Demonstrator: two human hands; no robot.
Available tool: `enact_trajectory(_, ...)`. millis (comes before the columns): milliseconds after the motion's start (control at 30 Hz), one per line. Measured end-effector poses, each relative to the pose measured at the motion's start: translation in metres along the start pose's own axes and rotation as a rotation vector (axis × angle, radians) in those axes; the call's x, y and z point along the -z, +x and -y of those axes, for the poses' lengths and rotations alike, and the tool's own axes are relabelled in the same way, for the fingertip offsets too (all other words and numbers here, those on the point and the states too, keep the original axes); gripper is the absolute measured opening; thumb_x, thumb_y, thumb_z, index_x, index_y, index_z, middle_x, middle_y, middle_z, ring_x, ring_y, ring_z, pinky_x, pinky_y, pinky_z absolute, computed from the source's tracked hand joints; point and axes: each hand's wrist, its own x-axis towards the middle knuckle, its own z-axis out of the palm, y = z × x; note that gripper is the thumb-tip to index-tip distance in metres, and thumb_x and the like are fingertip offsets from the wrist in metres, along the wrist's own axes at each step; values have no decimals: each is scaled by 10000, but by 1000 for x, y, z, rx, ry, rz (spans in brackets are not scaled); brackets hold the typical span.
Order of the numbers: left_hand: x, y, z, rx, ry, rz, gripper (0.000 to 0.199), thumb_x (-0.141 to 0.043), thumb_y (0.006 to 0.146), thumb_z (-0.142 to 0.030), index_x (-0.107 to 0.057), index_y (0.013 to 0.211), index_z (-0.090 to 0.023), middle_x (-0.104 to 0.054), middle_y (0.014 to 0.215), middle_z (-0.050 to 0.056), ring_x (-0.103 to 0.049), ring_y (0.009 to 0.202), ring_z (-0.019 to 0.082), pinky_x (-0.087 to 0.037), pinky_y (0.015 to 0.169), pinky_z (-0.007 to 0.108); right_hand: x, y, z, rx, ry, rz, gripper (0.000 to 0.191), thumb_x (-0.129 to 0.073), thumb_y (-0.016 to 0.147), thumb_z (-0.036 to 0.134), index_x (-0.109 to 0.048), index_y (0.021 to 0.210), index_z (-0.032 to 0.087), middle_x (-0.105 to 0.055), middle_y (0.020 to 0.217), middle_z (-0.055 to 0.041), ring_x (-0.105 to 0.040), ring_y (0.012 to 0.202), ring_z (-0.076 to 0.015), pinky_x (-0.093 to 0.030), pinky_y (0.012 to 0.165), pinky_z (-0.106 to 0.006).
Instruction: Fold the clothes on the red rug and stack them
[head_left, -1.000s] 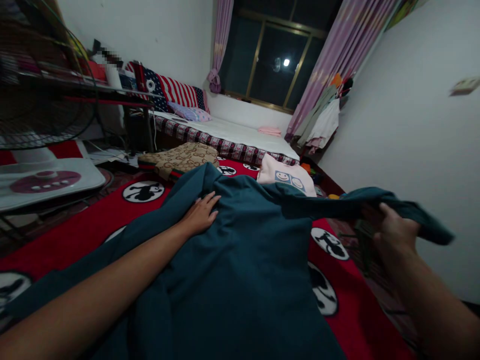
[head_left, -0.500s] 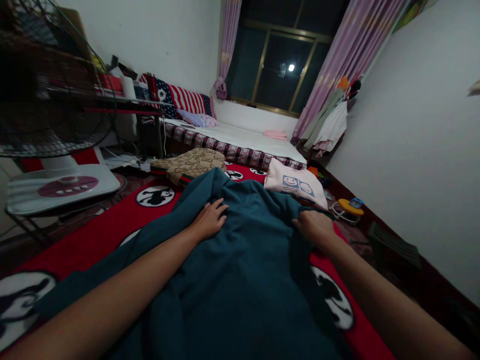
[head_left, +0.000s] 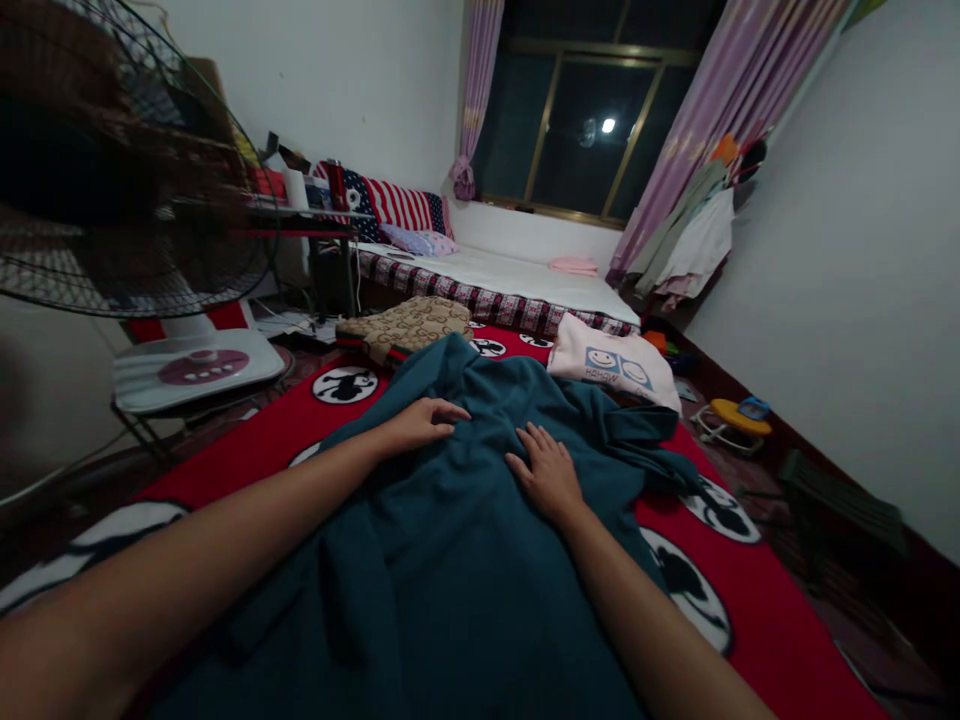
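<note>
A dark teal long-sleeved garment [head_left: 480, 560] lies spread over a red blanket [head_left: 247, 455] patterned with black-and-white round figures. On the garment's upper left part rests my left hand [head_left: 421, 424], fingers stretched out and pointing right. My right hand [head_left: 549, 470] lies flat on the cloth near the middle, fingers spread. Neither hand grips the fabric. A bunched sleeve [head_left: 649, 440] lies to the right, beyond my right hand. Folded at the blanket's far end are a tan patterned garment [head_left: 420, 322] and a pale pink garment [head_left: 611, 365] with smiley prints.
At the left, a fan [head_left: 127, 170] stands close by, with a white-topped stool [head_left: 135, 375] below it. Past the blanket is a low bed [head_left: 517, 270] under the window. To the right are a yellow-seated stool [head_left: 739, 415] and a dark green chair [head_left: 844, 500].
My right hand has let go of the garment's right side and moved left to lie flat near the middle. The right sleeve now lies out to the right. The view has shifted slightly left.
</note>
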Motion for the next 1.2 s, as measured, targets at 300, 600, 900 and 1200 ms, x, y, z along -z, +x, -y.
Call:
enact_trajectory(300, 61, -125, -20, 7, 411, 294, 403, -542, 611, -43, -722, 848, -314, -517, 1362, -43, -457, 1270, 251, -334, 1089, 383, -1, -1, 5, -7, 9, -32, 551, -409, 933, 472, -461, 1382, 157, -382, 1495, -112, -301, 1394, -261, -249, 1106, -463)
enact_trajectory(600, 98, -136, 47, 358, 934, 55, 266, -561, 803, -231, -658, 1049, -259, -477, 1369, 64, -483, 1132, 287, -453, 829, 355, -1, -1, 3, 2, 8, -34, 534, -412, 937, 451, -470, 1375, 151, -401, 1482, -119, -320, 1384, -271, -263, 1102, -474)
enact_trajectory(900, 97, -72, -3, 352, 900, -134, 344, -449, 898, -380, -680, 1089, -211, -646, 1137, 70, -585, 980, 232, -432, 775, 287, -2, 0, -1, 42, 75, -118, 470, -469, 913, 407, -555, 1290, 141, -489, 1410, -140, -418, 1318, -268, -317, 1081, -459)
enact_trajectory(1200, 52, -67, 4, 344, 625, -286, 396, -486, 815, -527, -712, 923, -221, -726, 933, 39, -645, 889, 229, -440, 698, 262, -1, -3, -6, 110, 274, -303, 275, -508, 883, 265, -682, 1061, 148, -653, 1175, -124, -570, 1118, -228, -432, 988, -376)
